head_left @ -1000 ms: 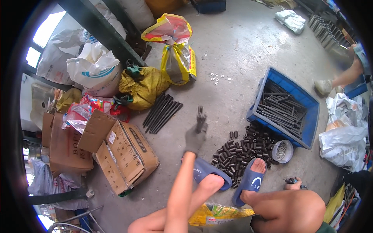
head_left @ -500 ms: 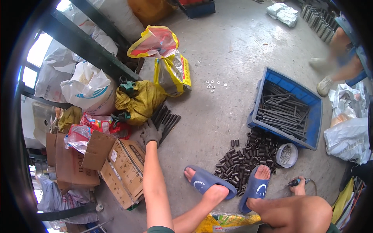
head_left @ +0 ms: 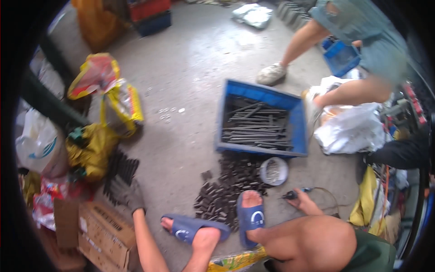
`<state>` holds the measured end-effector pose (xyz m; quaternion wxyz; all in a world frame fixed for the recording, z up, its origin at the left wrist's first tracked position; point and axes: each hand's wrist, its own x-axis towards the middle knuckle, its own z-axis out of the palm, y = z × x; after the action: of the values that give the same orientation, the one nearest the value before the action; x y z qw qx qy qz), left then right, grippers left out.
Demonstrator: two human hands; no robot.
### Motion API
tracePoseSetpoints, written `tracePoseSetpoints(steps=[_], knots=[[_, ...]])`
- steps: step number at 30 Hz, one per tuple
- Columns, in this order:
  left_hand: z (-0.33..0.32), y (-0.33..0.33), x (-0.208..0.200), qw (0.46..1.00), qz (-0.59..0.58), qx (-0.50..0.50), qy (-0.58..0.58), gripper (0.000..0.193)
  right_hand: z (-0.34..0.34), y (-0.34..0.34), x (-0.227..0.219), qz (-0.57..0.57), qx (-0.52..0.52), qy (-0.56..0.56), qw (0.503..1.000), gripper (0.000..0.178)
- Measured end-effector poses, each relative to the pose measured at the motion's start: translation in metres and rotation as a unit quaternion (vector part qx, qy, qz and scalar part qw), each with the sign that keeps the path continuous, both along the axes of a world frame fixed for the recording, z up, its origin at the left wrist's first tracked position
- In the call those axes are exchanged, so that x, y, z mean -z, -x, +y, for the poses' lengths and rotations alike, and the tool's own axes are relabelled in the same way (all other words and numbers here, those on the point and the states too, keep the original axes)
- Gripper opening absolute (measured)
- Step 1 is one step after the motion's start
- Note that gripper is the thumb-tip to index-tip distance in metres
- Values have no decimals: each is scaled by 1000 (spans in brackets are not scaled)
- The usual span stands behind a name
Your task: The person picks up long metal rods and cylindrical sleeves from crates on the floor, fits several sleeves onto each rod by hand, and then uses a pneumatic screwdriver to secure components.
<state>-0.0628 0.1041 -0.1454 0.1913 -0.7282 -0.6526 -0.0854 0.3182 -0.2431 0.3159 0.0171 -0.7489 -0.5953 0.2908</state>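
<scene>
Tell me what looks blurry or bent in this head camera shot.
Head view: the other person's legs at upper right smear with motion blur; the gloved left hand on the dark rods is soft; the blue crate has edges bowed by fisheye; a black vignette rings the frame; daylight is flat.

Rough matt grey concrete floor. A dull dark cloth glove covers the left hand on dark matt metal rods. Blue plastic crate, brown cardboard box, glossy yellow plastic bags, smooth blue rubber sandals.
</scene>
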Motion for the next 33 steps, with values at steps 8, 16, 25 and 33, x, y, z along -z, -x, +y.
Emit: tracePoseSetpoints(steps=[8, 16, 25, 33], knots=[[-88, -85, -69, 967, -133, 218, -23, 45, -139, -157, 323, -116, 215, -84, 966, 35], [-131, -177, -138, 750, -578, 174, 269, 75, 145, -239, 325, -158, -7, -171, 973, 38], [-151, -192, -139, 737, -588, 161, 291, 77, 192, -238, 353, -87, -184, -76, 976, 60], [-162, -212, -156, 663, -629, 163, 371, 46, 199, -244, 341, -119, -242, -62, 961, 46]])
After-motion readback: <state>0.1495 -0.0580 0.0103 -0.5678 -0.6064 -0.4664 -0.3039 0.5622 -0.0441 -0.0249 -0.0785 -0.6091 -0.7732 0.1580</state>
